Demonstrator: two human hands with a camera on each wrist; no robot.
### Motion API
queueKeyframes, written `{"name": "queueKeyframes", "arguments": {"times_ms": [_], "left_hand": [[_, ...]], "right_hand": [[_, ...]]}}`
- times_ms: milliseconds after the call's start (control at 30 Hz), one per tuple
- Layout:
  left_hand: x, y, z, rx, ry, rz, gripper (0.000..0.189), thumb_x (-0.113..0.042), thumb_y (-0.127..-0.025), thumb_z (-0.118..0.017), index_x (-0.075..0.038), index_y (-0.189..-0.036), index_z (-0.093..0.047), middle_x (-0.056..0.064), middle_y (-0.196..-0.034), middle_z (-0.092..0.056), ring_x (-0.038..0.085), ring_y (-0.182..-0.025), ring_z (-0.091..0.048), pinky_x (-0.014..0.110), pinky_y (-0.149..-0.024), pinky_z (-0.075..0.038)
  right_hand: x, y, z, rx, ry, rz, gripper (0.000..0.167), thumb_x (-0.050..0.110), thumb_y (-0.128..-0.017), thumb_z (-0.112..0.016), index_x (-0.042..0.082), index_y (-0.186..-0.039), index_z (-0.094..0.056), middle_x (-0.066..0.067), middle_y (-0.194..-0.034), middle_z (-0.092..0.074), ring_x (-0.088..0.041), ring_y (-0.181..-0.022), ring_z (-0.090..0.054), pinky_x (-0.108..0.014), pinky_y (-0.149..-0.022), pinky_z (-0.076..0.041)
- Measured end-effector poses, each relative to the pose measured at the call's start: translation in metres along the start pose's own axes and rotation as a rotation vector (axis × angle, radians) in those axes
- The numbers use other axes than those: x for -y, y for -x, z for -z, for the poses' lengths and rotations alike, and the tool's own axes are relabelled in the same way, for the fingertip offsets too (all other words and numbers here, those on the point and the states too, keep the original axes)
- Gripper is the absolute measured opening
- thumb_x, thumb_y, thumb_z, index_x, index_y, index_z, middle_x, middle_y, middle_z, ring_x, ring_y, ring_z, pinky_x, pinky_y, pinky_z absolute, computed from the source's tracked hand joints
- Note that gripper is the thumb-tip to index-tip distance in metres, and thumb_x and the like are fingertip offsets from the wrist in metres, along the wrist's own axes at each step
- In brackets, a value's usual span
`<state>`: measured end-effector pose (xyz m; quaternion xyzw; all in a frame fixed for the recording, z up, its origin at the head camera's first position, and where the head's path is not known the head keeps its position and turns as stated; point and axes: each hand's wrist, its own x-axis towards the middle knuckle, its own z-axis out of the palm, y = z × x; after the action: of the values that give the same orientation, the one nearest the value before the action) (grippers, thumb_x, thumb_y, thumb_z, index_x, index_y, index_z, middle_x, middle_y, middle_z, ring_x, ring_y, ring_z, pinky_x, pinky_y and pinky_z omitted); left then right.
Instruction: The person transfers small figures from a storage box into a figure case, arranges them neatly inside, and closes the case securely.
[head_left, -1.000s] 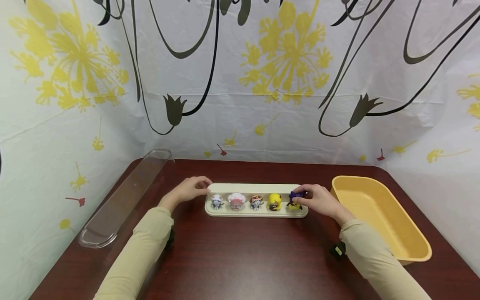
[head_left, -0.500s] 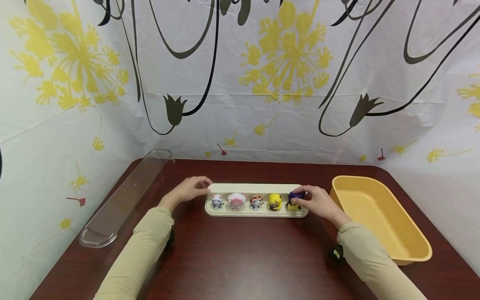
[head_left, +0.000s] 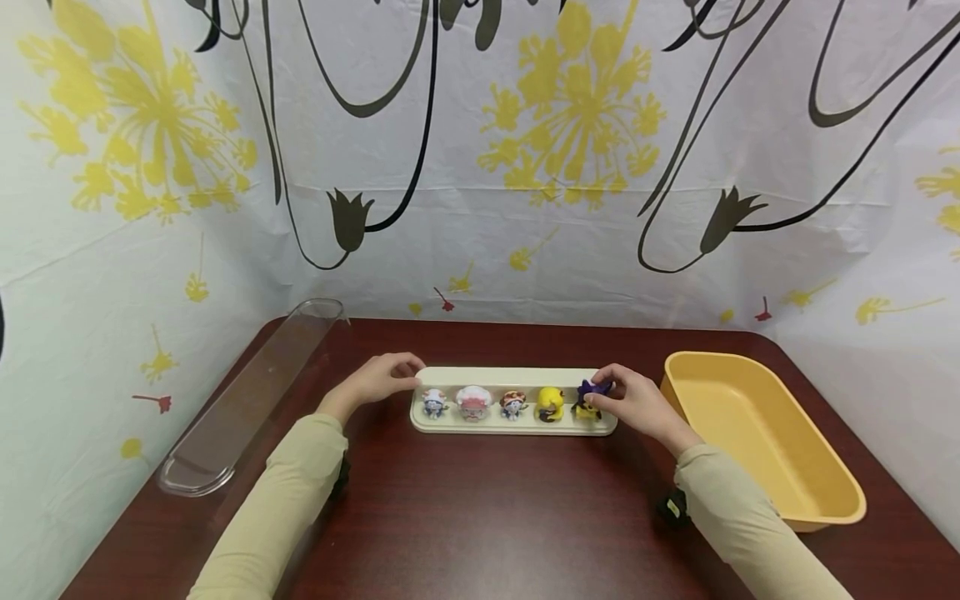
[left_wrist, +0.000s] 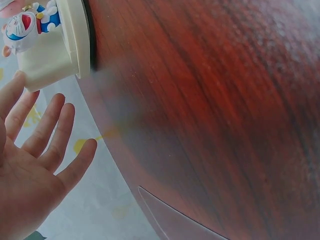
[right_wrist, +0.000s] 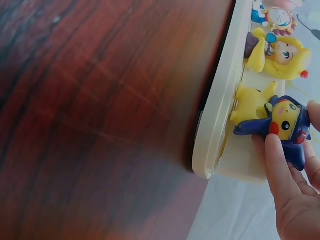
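Note:
A cream display tray lies on the table with several small cartoon figurines standing in a row. At its right end my right hand pinches a Pikachu figurine in a dark blue hat and cape by the head, its feet at the tray floor. Beside it stands a long-haired yellow figurine. My left hand, fingers loosely extended, touches the tray's left end with its fingertips. Nearest to it is a Doraemon figurine in a white hood, then a pink-and-white figurine and a small figurine with a red-brown hat.
A yellow plastic bin stands on the right of the dark red wood table. Along the left edge lies a long clear plastic cover. A white patterned cloth hangs behind and at the sides.
My right fingers have shifted slightly up on the Pikachu figurine, so more of its hat shows. The figurine has moved a touch left since a second ago. My left hand stays put.

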<state>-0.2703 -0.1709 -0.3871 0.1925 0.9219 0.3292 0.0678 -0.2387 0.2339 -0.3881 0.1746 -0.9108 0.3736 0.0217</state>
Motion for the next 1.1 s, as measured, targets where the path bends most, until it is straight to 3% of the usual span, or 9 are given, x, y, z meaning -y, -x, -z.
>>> {"name": "queueKeyframes", "arguments": {"times_ms": [333, 800, 967, 1100], "left_hand": [[0.002, -0.0007, -0.0002, -0.003, -0.003, -0.014, 0.028, -0.021, -0.085, -0.06, -0.007, -0.108, -0.057, 0.005, -0.096, -0.058, 0.021, -0.09, -0.054, 0.04, -0.077, -0.042], [0.0007, 0.0, -0.0011, -0.011, -0.006, -0.012, 0.027, -0.022, -0.085, -0.061, -0.008, -0.108, -0.058, 0.004, -0.095, -0.059, 0.02, -0.09, -0.054, 0.039, -0.078, -0.042], [-0.0007, 0.0013, -0.0005, -0.014, -0.008, -0.021, 0.027, -0.022, -0.085, -0.06, -0.008, -0.108, -0.058, 0.005, -0.095, -0.059, 0.02, -0.089, -0.055, 0.039, -0.077, -0.042], [-0.0006, 0.0016, -0.0006, -0.012, -0.012, -0.016, 0.027, -0.021, -0.085, -0.06, -0.008, -0.108, -0.058, 0.004, -0.094, -0.059, 0.02, -0.089, -0.054, 0.039, -0.077, -0.042]], "right_hand": [[-0.0006, 0.0001, 0.0005, -0.002, -0.015, 0.009, 0.04, 0.024, -0.081, -0.065, 0.003, -0.111, -0.048, -0.012, -0.102, -0.053, -0.027, -0.089, -0.058, -0.036, -0.069, -0.048], [-0.0037, 0.0023, 0.0043, -0.014, 0.019, 0.01, 0.047, 0.035, -0.083, -0.06, 0.003, -0.116, -0.049, -0.014, -0.107, -0.053, -0.029, -0.089, -0.058, -0.037, -0.069, -0.048], [-0.0005, 0.0051, 0.0077, -0.073, 0.014, -0.036, 0.05, 0.042, -0.086, -0.052, 0.002, -0.115, -0.049, -0.014, -0.101, -0.056, -0.027, -0.084, -0.058, -0.037, -0.065, -0.048], [0.0035, 0.0083, 0.0096, -0.133, -0.011, -0.125, 0.056, 0.05, -0.088, -0.041, 0.002, -0.116, -0.048, -0.014, -0.1, -0.056, -0.027, -0.084, -0.058, -0.045, -0.065, -0.047]]}}
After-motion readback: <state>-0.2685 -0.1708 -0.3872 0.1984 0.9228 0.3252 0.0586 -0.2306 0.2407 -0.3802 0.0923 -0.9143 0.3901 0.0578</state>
